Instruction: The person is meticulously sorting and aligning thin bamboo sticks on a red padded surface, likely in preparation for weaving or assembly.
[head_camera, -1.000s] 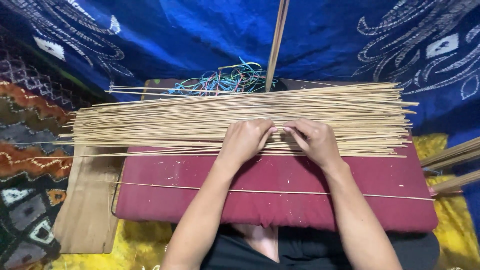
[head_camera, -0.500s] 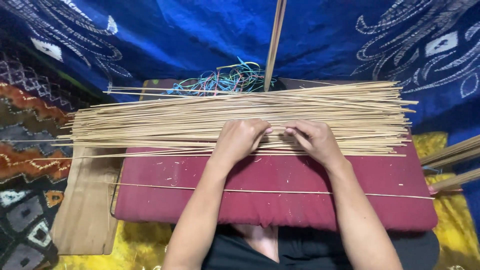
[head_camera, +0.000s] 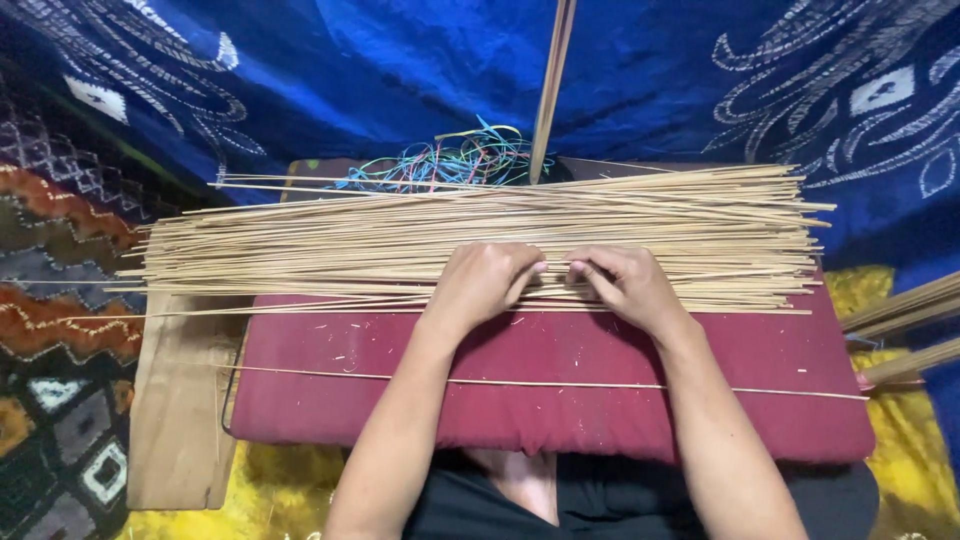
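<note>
A wide layer of thin pale bamboo sticks (head_camera: 330, 245) lies crosswise over a dark red cushion (head_camera: 560, 410) on my lap. My left hand (head_camera: 482, 282) and my right hand (head_camera: 625, 283) rest side by side on the near edge of the stick layer, fingers curled and pinching at sticks near the middle. Their fingertips almost meet. One single stick (head_camera: 540, 383) lies apart across the cushion, over my forearms' line, closer to me.
A tangle of coloured strings (head_camera: 450, 160) lies behind the sticks. A flat wooden slat (head_camera: 552, 85) stands upright at the back against blue patterned cloth (head_camera: 400, 70). A cardboard board (head_camera: 180, 400) sticks out left of the cushion. More thick sticks (head_camera: 905, 330) lie right.
Both hands stay at the same spot on the sticks; the fingers have shifted slightly. The stick layer has not visibly moved.
</note>
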